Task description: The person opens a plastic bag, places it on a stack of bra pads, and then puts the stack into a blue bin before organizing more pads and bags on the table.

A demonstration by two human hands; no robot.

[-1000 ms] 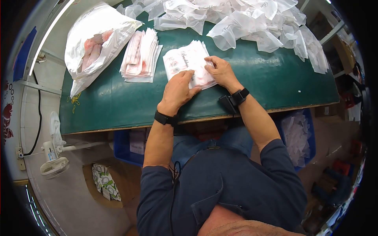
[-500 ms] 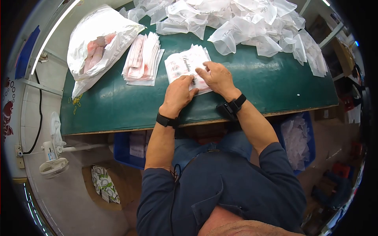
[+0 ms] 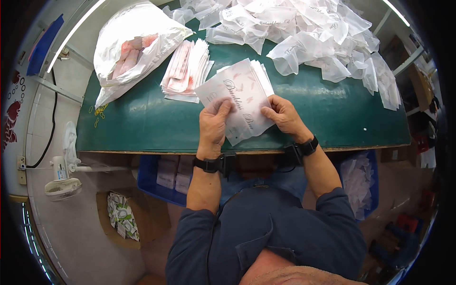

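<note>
Both hands grip a translucent printed plastic bag [image 3: 244, 107] with black script lettering, tilted in front of me. At its left edge my left hand [image 3: 212, 124] is closed, thumb on the front and fingers behind. My right hand [image 3: 287, 116] pinches the right edge between thumb and fingers. Just behind the bag lies a stack of similar bags [image 3: 262, 75], partly hidden by it. To the left of that, a second stack of bags [image 3: 186, 71] with pinkish contents rests on the green table [image 3: 313, 107].
A large white sack [image 3: 137, 21] with pink items showing through its opening stands at the back left. A heap of loose printed bags [image 3: 308, 35] covers the back right. Yellow rubber bands [image 3: 99, 112] lie near the left edge. Blue bins [image 3: 164, 178] sit under the table.
A bag has been lifted from the stack and is now held tilted between both hands, nearer to me. The hands have moved apart to its two edges. The camera view has shifted slightly.
</note>
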